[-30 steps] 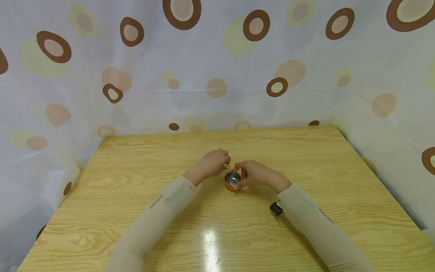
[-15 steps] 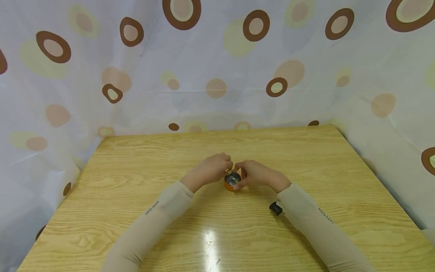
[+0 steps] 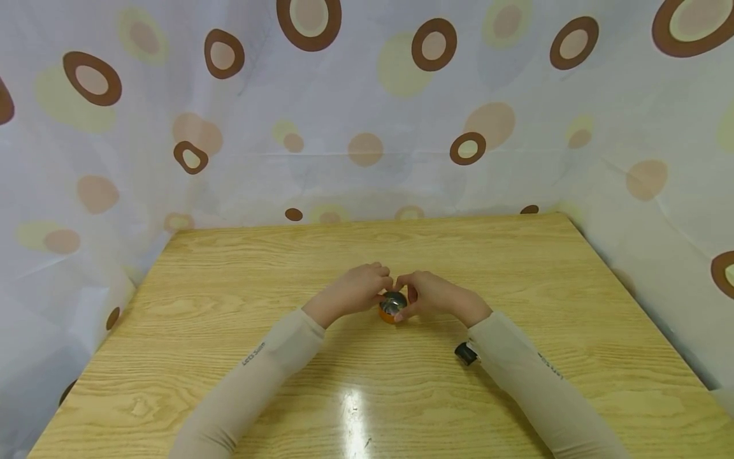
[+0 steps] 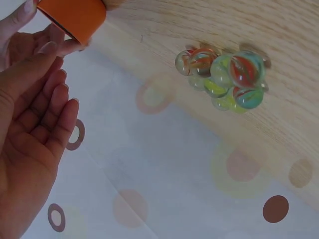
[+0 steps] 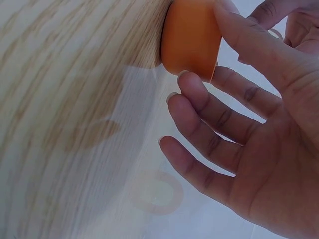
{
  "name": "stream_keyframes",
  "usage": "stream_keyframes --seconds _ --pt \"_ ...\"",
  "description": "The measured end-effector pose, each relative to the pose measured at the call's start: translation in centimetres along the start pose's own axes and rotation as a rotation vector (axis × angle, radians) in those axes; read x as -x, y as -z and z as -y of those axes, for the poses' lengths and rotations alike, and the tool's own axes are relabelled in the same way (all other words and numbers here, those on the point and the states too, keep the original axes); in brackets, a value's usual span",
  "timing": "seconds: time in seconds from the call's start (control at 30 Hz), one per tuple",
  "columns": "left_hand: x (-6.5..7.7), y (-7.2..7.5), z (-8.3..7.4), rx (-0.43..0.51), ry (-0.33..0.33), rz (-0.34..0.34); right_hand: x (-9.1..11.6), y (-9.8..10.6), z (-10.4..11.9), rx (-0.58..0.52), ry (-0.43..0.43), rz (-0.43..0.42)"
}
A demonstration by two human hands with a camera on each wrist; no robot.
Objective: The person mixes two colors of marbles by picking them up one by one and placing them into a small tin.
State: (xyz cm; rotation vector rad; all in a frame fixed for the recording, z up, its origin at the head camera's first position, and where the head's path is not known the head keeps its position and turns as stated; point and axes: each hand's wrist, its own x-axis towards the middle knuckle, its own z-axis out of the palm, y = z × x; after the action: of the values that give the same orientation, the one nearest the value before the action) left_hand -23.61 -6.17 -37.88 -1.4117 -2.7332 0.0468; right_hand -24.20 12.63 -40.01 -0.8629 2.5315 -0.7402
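Note:
A small orange cup [image 3: 387,317] with a shiny metal inside stands mouth up on the table. My right hand [image 3: 438,298] grips its rim between thumb and index finger; the other fingers hang loosely below in the right wrist view, beside the cup's orange wall [image 5: 192,42]. My left hand [image 3: 352,290] is at the far left of the rim, thumb and index fingertips apart over the mouth. Nothing shows between its fingers in the left wrist view, where the hand [image 4: 30,124] is loosely bent. Several glass marbles [image 4: 244,69] lie clustered near that hand.
The wood-grain table [image 3: 258,255] meets a patterned curtain [image 3: 367,115] at its back and sides. A small black object [image 3: 466,353] shows at the right sleeve's cuff. In the head view the marbles are hidden behind the left hand.
My left hand has come right and slightly toward me to the cup's mouth. A small yellowish thing at its fingertips half a second ago no longer shows there. The right hand keeps its grip.

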Motion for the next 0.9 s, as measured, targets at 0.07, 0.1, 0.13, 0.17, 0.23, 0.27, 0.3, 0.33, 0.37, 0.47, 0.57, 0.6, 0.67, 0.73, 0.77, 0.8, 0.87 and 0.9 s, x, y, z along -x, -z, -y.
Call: stream_keyframes --seconds 0.07,0.1,0.13,0.17,0.23,0.27,0.3,0.33,0.37,0.47,0.57,0.6,0.67,0.73,0.77,0.8,0.87,0.9 --pt "0.1 0.1 0.1 0.002 0.004 -0.006 0.0 0.0 0.0 -0.001 -0.002 -0.001" --pt "0.2 0.2 0.2 0.002 0.005 -0.009 0.0 0.0 0.0 -0.003 -0.003 -0.001" --pt "0.3 0.3 0.3 -0.001 0.008 -0.011 0.0 0.0 0.1 -0.003 -0.004 -0.001" --pt "0.4 0.4 0.4 -0.005 0.011 -0.012 0.0 0.0 0.1 -0.003 -0.002 -0.001" --pt "0.6 0.5 0.6 -0.001 0.019 -0.014 0.1 0.0 0.1 0.004 -0.005 -0.003" --pt "0.7 0.5 0.7 0.002 0.023 -0.017 0.1 0.0 0.2 0.006 -0.004 -0.003" --pt "0.8 0.5 0.8 0.004 0.027 -0.020 0.1 0.0 0.2 0.007 -0.005 -0.003" --pt "0.9 0.5 1.0 0.008 0.031 -0.025 0.1 0.0 0.2 0.009 -0.005 -0.003" --pt "1.0 0.5 1.1 0.015 0.035 -0.030 0.1 0.0 0.2 0.008 -0.005 -0.004" --pt "1.3 0.3 1.5 0.016 0.040 -0.033 0.1 0.0 0.2 0.004 -0.012 -0.004" --pt "1.5 -0.1 1.9 0.009 0.049 -0.029 0.1 -0.1 0.2 0.003 -0.019 -0.004" --pt "1.6 -0.2 2.0 0.004 0.051 -0.026 0.1 -0.1 0.2 0.007 -0.023 -0.004" --pt "1.8 -0.4 2.2 0.009 0.056 -0.024 0.1 -0.1 0.2 0.013 -0.029 -0.006" --pt "1.9 -0.6 2.3 0.019 0.066 -0.018 0.1 -0.2 0.2 0.016 -0.033 -0.007" --pt "2.0 -0.6 2.4 0.022 0.074 -0.012 0.1 -0.2 0.2 0.016 -0.036 -0.007" --pt "2.0 -0.7 2.5 0.023 0.085 -0.002 0.1 -0.2 0.1 0.015 -0.039 -0.006" --pt "2.2 -0.7 2.7 0.025 0.113 0.024 0.1 -0.2 0.1 0.011 -0.035 -0.004" --pt "2.3 -0.6 2.7 0.028 0.131 0.042 0.1 -0.2 0.2 0.007 -0.034 -0.004"
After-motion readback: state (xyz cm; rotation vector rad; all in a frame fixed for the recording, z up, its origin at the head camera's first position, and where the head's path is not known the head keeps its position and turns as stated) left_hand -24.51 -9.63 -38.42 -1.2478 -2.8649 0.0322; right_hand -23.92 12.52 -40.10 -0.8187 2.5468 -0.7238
